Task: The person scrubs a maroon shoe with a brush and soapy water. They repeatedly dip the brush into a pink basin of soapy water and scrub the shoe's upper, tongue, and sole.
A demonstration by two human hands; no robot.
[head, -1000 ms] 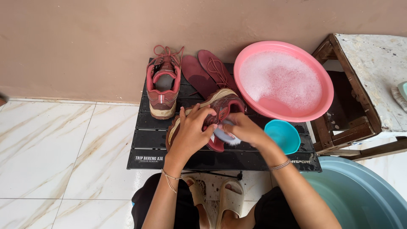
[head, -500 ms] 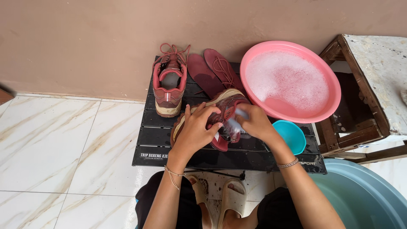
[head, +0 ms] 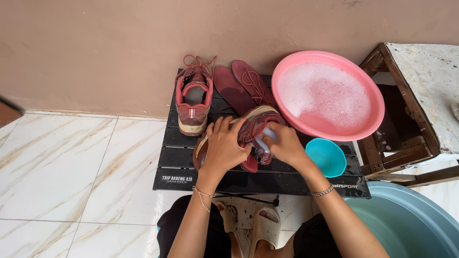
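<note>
Red and soapy, the shoe (head: 248, 131) lies mid-surface (head: 191, 167), left hand (head: 224, 148) clamped over it, right hand (head: 286, 145) closed round a brush (head: 268, 136). Pink basin (head: 330, 95) at two o'clock, second shoe (head: 193, 98) at eleven.

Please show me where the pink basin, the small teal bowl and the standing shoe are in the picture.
Pink basin (head: 377, 102), head view: on its right rim.
Teal bowl (head: 326, 157), head view: on its inside bottom.
Standing shoe (head: 193, 113), head view: on its red heel.

Likely home: marble-tiled floor (head: 71, 167), washbasin (head: 330, 95).
</note>
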